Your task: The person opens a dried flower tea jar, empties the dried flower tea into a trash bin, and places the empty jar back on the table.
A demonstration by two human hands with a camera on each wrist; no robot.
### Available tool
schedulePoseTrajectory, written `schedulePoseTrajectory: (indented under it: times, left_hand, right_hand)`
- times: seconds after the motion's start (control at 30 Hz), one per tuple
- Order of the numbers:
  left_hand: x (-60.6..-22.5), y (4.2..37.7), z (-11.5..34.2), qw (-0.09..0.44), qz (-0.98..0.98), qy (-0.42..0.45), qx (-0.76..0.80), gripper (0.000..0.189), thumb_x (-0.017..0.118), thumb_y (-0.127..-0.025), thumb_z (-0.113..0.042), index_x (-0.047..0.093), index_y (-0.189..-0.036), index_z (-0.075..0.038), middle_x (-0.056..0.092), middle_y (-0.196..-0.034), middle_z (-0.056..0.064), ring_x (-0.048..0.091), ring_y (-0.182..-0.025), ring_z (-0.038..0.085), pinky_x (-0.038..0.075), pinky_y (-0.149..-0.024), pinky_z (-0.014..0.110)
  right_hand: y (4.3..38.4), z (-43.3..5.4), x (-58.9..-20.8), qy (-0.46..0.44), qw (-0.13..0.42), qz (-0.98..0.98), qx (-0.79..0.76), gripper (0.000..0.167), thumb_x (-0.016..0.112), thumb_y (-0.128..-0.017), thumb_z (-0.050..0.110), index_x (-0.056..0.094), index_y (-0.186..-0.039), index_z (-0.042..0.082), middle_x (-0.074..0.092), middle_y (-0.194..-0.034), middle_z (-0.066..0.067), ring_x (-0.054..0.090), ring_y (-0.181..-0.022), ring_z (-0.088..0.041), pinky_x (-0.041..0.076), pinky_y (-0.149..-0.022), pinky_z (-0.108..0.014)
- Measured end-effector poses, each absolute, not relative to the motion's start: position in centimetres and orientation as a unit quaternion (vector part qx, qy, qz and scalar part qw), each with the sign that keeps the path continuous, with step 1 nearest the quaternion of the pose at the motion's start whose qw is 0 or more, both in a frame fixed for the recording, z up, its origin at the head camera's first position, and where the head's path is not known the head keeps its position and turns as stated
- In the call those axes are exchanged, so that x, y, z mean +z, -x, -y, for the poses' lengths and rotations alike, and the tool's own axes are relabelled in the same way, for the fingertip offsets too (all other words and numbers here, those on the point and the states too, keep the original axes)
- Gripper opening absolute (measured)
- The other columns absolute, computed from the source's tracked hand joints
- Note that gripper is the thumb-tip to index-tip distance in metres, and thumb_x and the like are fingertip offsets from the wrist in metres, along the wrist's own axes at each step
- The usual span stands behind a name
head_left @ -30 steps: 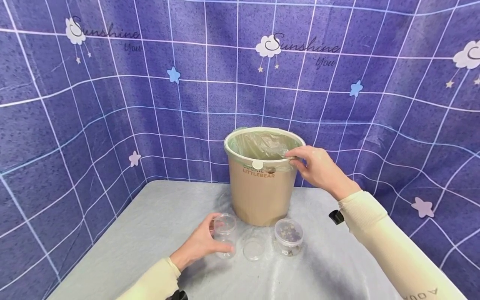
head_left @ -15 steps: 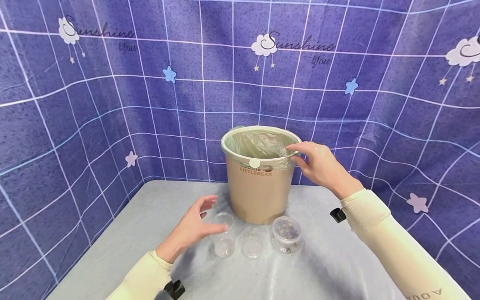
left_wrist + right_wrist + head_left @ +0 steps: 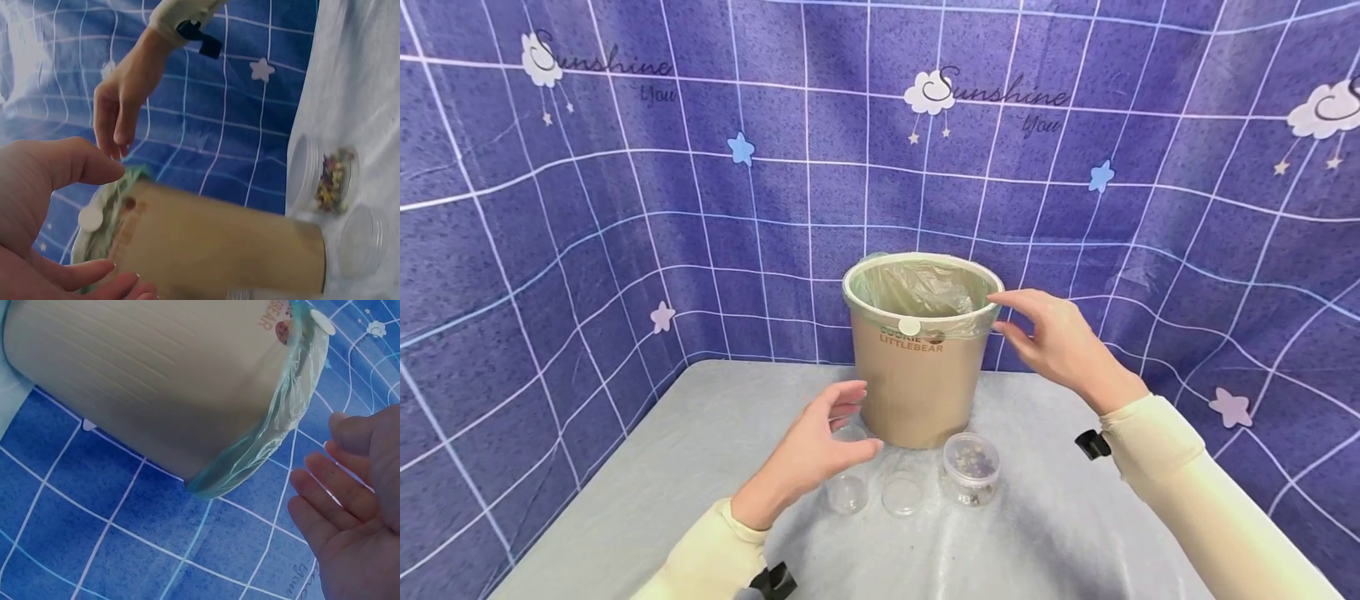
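Note:
A beige trash bin (image 3: 917, 387) with a thin plastic liner (image 3: 925, 287) over its rim stands upright at the table's back. My right hand (image 3: 1060, 342) is beside the rim's right side, thumb and fingers spread; in the right wrist view a gap separates the hand (image 3: 356, 506) from the liner. In front of the bin my left hand (image 3: 808, 450) hovers with parted fingers, holding nothing. It partly hides a clear jar (image 3: 847, 498) below. A clear round lid (image 3: 902, 495) lies between that jar and a lidded jar (image 3: 334, 180) of small colorful dried bits.
The grey cloth-covered table (image 3: 700, 458) carries all of these. Blue-purple grid curtains (image 3: 790, 192) with clouds and stars hang behind the bin and along both sides.
My left hand let go of the clear jar, rose above it, then shifted slightly right. My right hand moved from the bin's rim outward to the right, its fingers parting from the liner.

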State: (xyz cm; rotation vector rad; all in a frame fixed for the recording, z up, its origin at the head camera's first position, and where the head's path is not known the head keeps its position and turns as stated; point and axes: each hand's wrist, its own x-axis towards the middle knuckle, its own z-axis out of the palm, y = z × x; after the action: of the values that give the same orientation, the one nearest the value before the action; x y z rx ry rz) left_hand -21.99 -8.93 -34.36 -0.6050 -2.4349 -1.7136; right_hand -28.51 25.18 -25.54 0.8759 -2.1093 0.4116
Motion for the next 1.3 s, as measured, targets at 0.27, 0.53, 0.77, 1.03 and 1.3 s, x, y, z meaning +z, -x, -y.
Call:
schedulePoseTrajectory:
  times: [0.27, 0.53, 0.77, 1.03, 1.3]
  left_hand:
    - [-34.8, 21.8, 5.8, 0.064, 0.823, 0.223, -0.518, 0.078, 0.085, -0.075, -0.016, 0.052, -0.145, -0.004, 0.058, -0.14, 0.015, 0.058, -0.128, 0.036, 0.045, -0.111, 0.05]
    - [-35.7, 21.9, 3.8, 0.027, 0.835, 0.226, -0.5, 0.083, 0.082, -0.076, -0.023, 0.049, -0.149, -0.004, 0.057, -0.143, 0.016, 0.055, -0.131, 0.039, 0.045, -0.109, 0.052]
    - [-37.1, 22.0, 2.4, 0.016, 0.834, 0.23, -0.501, 0.084, 0.083, -0.074, -0.022, 0.049, -0.148, -0.002, 0.058, -0.14, 0.015, 0.058, -0.128, 0.037, 0.046, -0.108, 0.051]
    - [-38.5, 21.9, 0.7, 0.012, 0.855, 0.228, -0.465, 0.09, 0.085, -0.071, -0.027, 0.048, -0.148, 0.0, 0.06, -0.136, 0.012, 0.059, -0.126, 0.033, 0.047, -0.107, 0.049]
    - [-40.3, 22.2, -0.5, 0.011, 0.87, 0.211, -0.445, 0.094, 0.087, -0.069, -0.033, 0.049, -0.149, -0.003, 0.06, -0.138, 0.012, 0.057, -0.129, 0.032, 0.046, -0.108, 0.051]
  right_hand:
    - [27.5, -26.1, -26.1, -0.329, 0.412, 0.835, 0.155, 0.043, 0.08, -0.086, 0.006, 0.069, -0.127, 0.0, 0.073, -0.118, -0.019, 0.07, -0.109, -0.037, 0.054, -0.095, -0.052]
    - [26.8, -26.8, -26.8, -0.304, 0.396, 0.852, 0.159, 0.043, 0.078, -0.088, 0.011, 0.068, -0.129, 0.0, 0.072, -0.121, -0.018, 0.068, -0.115, -0.037, 0.051, -0.1, -0.052]
    - [26.3, -27.6, -27.6, -0.282, 0.391, 0.862, 0.158, 0.044, 0.078, -0.089, 0.013, 0.067, -0.13, 0.001, 0.072, -0.123, -0.018, 0.068, -0.115, -0.037, 0.051, -0.098, -0.053]
    - [26.3, -29.1, -28.8, -0.258, 0.388, 0.87, 0.16, 0.044, 0.079, -0.088, 0.014, 0.068, -0.129, 0.001, 0.072, -0.122, -0.017, 0.069, -0.11, -0.036, 0.052, -0.094, -0.053]
    - [26.6, -30.5, -30.1, -0.24, 0.367, 0.884, 0.162, 0.044, 0.077, -0.09, 0.015, 0.066, -0.13, -0.001, 0.071, -0.123, -0.02, 0.068, -0.112, -0.04, 0.052, -0.095, -0.055]
